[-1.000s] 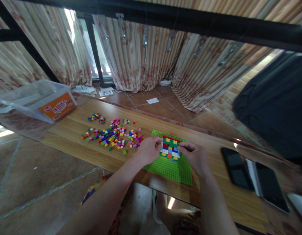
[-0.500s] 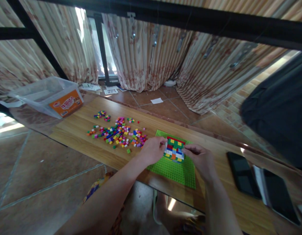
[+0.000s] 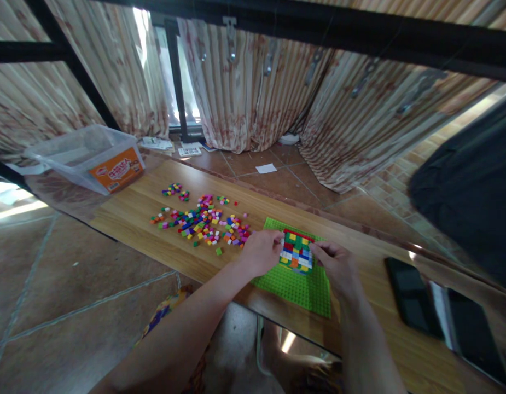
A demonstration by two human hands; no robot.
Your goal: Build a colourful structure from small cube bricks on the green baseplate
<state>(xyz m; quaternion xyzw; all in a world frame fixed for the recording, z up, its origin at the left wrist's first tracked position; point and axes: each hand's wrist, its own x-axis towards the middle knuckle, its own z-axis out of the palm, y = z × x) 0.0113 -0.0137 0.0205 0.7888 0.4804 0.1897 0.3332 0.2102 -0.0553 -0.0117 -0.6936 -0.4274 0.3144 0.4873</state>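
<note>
A green baseplate (image 3: 296, 287) lies on the wooden table (image 3: 146, 219). On it stands a small block of coloured bricks (image 3: 296, 253) with a red top row. My left hand (image 3: 261, 251) pinches the block's left edge with curled fingers. My right hand (image 3: 337, 265) grips its right edge, fingers bent around it. A scatter of loose coloured bricks (image 3: 203, 221) lies on the table to the left of the plate.
A clear plastic box with an orange label (image 3: 88, 158) stands at the table's far left end. Two dark phones (image 3: 412, 298) lie at the right. Striped curtains (image 3: 253, 87) hang beyond the table, above a tiled floor. A dark cloth (image 3: 470, 180) hangs at the right.
The view has swung a little left and down, so everything sits slightly further right. Both hands stay on the brick block with the same grip.
</note>
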